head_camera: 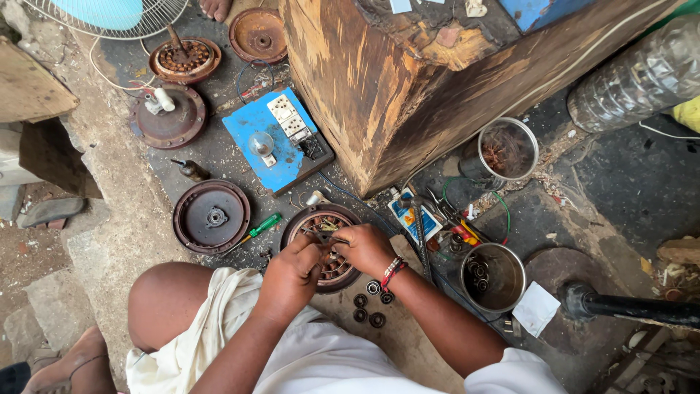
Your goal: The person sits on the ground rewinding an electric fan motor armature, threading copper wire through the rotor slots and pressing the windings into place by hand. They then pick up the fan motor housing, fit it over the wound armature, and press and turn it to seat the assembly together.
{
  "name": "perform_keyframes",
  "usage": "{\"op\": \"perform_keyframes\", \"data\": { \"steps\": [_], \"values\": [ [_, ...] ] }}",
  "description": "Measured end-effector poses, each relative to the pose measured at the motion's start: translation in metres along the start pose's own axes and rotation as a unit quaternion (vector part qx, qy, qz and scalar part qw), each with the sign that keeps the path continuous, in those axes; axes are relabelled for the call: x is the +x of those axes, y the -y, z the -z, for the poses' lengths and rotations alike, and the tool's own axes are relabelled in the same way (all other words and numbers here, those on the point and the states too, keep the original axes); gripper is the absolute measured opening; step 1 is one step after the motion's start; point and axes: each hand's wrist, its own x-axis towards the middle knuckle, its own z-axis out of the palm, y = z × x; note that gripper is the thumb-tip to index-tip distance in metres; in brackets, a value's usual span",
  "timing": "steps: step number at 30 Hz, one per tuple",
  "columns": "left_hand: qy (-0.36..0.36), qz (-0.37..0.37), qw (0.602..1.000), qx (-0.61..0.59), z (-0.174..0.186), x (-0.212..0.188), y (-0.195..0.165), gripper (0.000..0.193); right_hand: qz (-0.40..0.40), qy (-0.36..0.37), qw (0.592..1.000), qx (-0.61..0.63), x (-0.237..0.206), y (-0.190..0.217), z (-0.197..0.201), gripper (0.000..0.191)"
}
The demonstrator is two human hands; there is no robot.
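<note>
Low in the centre of the frame, the person's left hand [293, 271] and right hand [367, 248] are meeting over a round motor stator [323, 246] with copper-coloured windings, which is lying flat on the dark floor [620, 190]. The left hand's grip is closing its fingers around a small dark part at the top of the stator (what the part is cannot be made out), while the right hand is curling over the stator's upper right edge, fingers bent and pressing on it; whether it is pinching anything is not clear. A beaded bracelet [392, 270] is sitting on the right wrist.

Just left of the stator a green-handled screwdriver [259, 227] is lying, and beyond it a round dark motor cover [211, 217]. Right below the right wrist, several small black bearings [368, 308] are resting on a brown board. To the right a steel cup [493, 276] is holding more small metal parts. A blue switchboard [275, 138] with sockets and a bulb is lying in the upper centre left, beside a large worn wooden block [379, 80]. Rusty round fan parts [169, 115] are spreading across the upper left, under a fan guard [109, 16].
</note>
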Motion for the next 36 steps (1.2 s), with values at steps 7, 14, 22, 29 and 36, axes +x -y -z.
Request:
{"op": "perform_keyframes", "data": {
  "steps": [7,14,22,29,36],
  "values": [
    [-0.063,-0.061,0.993,0.076,-0.007,-0.006,-0.003,0.029,0.028,0.006,1.0,-0.007,-0.001,0.004,0.004,0.016],
    [-0.082,-0.036,0.994,0.063,-0.017,-0.008,-0.003,0.023,0.032,-0.006,0.999,-0.021,-0.004,0.005,0.004,0.018],
    [-0.132,0.061,0.989,-0.003,-0.032,-0.011,0.004,0.007,0.005,-0.005,1.0,-0.012,-0.004,0.004,0.002,0.018],
    [-0.128,0.08,0.988,-0.012,-0.032,-0.012,0.004,0.007,0.03,0.005,0.999,-0.019,-0.002,0.004,0.003,0.02],
    [-0.114,-0.037,0.99,0.07,-0.03,-0.015,0.005,0.016,0.008,-0.031,0.999,-0.005,-0.005,0.001,-0.008,0.018]
  ]
}}
